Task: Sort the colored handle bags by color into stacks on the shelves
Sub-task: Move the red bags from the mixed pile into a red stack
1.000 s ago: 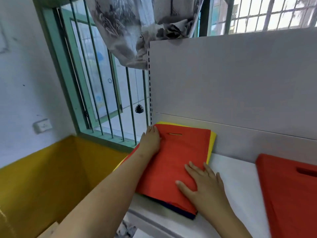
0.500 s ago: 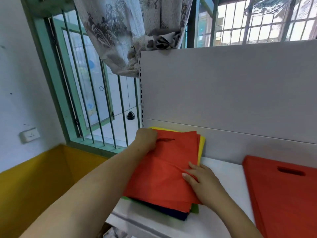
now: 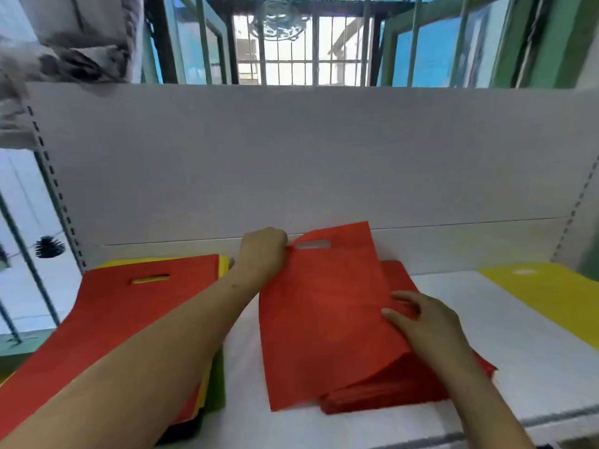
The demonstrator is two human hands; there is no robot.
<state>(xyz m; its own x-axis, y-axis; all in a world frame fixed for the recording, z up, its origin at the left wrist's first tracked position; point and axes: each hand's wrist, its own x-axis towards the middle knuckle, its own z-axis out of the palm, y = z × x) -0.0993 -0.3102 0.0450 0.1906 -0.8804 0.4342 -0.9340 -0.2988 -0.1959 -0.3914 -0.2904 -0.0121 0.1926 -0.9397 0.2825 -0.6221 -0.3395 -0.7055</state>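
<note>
Closest to the camera, the white shelf (image 3: 534,361) runs across the bottom, and both bare forearms reach out over it. On the left sits the mixed pile (image 3: 107,322), red on top, with yellow, green and something dark peeking out along its right and front edges; the left forearm crosses right over it. In the middle, a red bag (image 3: 324,312) is being held over the red stack (image 3: 402,393), its top end lifted up off the stack. The right hand (image 3: 421,322) is on the bag's right edge, fingers curled onto the fabric and thumb toward the middle, looks like a pinch. Further back, the left hand (image 3: 262,251) grips the bag's top left corner, right beside the handle cutout (image 3: 312,244), fingers closed round the edge. Off to the right, well apart from the red stuff, lies a yellow stack (image 3: 551,293). Behind all that is the white back panel (image 3: 291,163), then the barred window (image 3: 291,40) and a patterned curtain (image 3: 64,43) at top left.
</note>
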